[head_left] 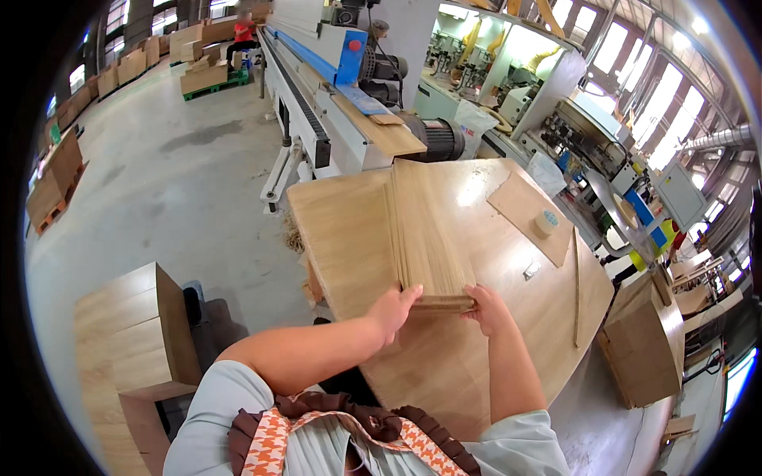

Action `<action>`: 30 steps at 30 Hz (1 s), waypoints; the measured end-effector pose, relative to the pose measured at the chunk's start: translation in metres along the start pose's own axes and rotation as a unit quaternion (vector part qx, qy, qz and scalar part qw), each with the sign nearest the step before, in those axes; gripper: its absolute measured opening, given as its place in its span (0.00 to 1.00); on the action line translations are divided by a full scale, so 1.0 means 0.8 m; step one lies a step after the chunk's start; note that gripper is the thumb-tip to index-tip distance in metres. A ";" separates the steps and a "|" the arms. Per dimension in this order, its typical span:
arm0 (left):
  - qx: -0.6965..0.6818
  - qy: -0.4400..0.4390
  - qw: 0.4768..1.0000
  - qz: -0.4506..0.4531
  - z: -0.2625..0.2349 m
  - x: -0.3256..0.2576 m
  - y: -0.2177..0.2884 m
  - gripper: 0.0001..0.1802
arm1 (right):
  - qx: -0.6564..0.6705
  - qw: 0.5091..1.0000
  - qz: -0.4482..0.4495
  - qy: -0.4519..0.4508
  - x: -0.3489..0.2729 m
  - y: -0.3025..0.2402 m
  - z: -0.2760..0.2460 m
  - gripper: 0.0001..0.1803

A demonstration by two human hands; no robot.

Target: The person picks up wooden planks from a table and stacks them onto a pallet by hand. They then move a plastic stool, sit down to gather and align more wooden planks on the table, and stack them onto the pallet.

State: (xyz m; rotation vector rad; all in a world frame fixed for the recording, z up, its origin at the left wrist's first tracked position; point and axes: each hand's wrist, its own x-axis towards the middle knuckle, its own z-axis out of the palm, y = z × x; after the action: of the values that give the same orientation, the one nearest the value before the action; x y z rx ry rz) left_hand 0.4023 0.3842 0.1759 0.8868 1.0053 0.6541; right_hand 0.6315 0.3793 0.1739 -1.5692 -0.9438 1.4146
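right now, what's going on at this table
A person has both bare hands on a stack of thin wooden boards lying on a wood-toned table. The left hand grips the stack's near left corner and the right hand its near right corner. The far end points toward a long machine. To the right, a small round container sits on a flat panel, with a narrow strip nearby.

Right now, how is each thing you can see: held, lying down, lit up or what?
Left hand: closed on the boards' near left corner
Right hand: closed on their near right corner
Wooden boards: stacked, held
Brown sheet: lying flat
Round tub: sitting on the sheet
Thin strip: lying down
Ceiling light: lit
Red button: can't tell if pressed
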 end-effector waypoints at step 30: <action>0.123 -0.068 0.989 0.050 -0.195 -0.026 0.056 0.28 | 0.219 0.965 0.003 0.144 -0.244 0.110 0.022 0.23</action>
State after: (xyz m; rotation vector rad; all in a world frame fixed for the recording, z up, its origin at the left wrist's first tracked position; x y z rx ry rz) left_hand 0.2480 0.4395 0.1836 1.1893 0.9360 0.5525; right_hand 0.5967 0.1679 0.1695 -1.3877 -0.4161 1.2506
